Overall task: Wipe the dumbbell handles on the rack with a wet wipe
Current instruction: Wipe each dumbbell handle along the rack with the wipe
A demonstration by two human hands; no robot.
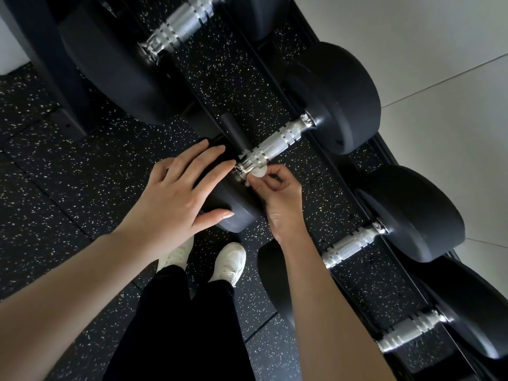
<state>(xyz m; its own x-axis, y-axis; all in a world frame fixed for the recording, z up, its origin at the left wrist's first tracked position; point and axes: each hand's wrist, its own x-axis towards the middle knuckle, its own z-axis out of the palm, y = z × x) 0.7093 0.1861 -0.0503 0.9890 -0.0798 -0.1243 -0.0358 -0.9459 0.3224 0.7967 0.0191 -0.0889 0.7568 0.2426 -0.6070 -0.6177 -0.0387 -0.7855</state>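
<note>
Head view, looking straight down. Right hand (pixel 277 193) curled tight, thumb and forefinger pinched on a small wad of white wipe (pixel 258 171), pressed against the near end of a knurled chrome handle (pixel 270 151). Remaining fingers folded into the palm. Wipe crumpled, mostly hidden by the fingertips; a scrap of it shows at the handle's collar on the far side. Left hand (pixel 178 196) spread flat, fingers straight and slightly fanned, thumb out to the side, holding nothing; it lies over the near black head (pixel 233 204) of the same dumbbell, fingertips reaching toward the collar. That dumbbell sits across the rack (pixel 220 86), its far head (pixel 338 97) at the rack's back edge by the pale wall (pixel 439 50). Handle bright, ringed near both ends, cross-hatched along the middle. Three more handles in view along the rack: one toward the top left (pixel 181 26), one to the right of the wiped one (pixel 351 246), one near the lower right corner (pixel 412 331), each between round black heads. Whether any is wet or dry cannot be told. Speckled black floor (pixel 55 160) shows below and through the rack. White shoes (pixel 231 262) and dark trousers (pixel 176 325) stand at the rack's front edge.
</note>
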